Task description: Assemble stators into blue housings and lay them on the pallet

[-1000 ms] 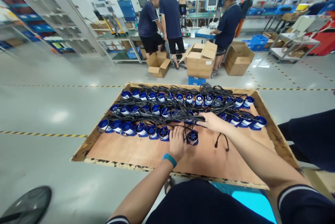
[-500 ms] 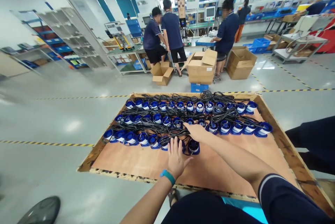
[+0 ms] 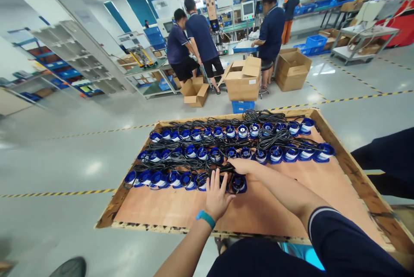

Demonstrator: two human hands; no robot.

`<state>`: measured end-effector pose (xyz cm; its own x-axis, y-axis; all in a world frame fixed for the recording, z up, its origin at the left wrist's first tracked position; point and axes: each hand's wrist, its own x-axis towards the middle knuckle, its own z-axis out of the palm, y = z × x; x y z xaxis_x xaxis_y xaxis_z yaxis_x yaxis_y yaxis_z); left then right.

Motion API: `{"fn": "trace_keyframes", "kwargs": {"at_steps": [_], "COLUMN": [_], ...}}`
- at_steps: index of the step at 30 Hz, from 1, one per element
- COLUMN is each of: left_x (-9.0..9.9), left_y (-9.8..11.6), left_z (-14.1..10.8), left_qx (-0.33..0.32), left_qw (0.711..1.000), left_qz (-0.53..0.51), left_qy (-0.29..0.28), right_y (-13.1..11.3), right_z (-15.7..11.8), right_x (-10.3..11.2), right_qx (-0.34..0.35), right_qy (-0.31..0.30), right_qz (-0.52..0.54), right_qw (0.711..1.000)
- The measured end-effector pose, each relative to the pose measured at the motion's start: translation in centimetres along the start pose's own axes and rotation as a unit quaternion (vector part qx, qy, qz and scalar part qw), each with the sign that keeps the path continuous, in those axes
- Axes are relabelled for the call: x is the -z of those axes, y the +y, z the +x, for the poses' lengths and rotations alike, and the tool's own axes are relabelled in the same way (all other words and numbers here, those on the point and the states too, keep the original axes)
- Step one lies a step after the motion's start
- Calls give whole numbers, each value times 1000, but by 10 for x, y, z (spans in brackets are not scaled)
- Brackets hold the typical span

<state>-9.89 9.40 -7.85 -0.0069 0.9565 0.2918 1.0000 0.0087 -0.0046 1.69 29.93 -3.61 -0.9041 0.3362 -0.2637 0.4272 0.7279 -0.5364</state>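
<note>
Rows of blue, cup-shaped electrical units with white labels stand on a wooden pallet tray (image 3: 155, 206), each row with coiled black cables behind it. My left hand (image 3: 217, 195), a teal band on its wrist, has its fingers spread over the units near the right end of the front row and partly hides them. Just right of it stands the row's last blue unit (image 3: 239, 184). My right hand (image 3: 241, 165) reaches in behind this unit, its fingers closed on a bundled black cable (image 3: 225, 168). The fingertips are partly hidden.
A raised wooden rim (image 3: 351, 173) surrounds the tray. Beyond it stand an open carton (image 3: 242, 85) on a blue crate (image 3: 242, 106) and several people at benches. A person's dark sleeve (image 3: 384, 160) shows close by on the right.
My right hand has moved slightly down and towards me with the black cable, nearer the front row. My left hand stays spread in nearly the same place. The camera view has shifted and tilted slightly.
</note>
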Motion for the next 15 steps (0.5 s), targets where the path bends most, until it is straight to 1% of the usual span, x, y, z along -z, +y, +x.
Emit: {"fn": "trace_keyframes", "kwargs": {"at_steps": [2,5,8,10,12,15], "left_x": [9,22,31,31,27,16], "left_y": [-3,-13,-28,-36,-41,-41], "left_z": [9,25,40,46,47,43], "left_qx": [-2,-7,-28,-61,-89,-93], "left_qw": [1000,997,994,990,987,987], "left_qz": [5,16,18,10,4,7], "left_qy": [-22,-72,-108,-124,-135,-132], "right_y": [6,20,26,19,7,-7], "right_z": [0,-2,-3,-2,1,9], "right_x": [2,11,13,5,-7,-24], "right_qx": [1,18,12,-12,-43,-83], "right_qy": [-19,-41,-18,11,38,67], "right_qz": [19,56,88,102,112,121], "right_qw": [1000,997,996,995,992,987]}}
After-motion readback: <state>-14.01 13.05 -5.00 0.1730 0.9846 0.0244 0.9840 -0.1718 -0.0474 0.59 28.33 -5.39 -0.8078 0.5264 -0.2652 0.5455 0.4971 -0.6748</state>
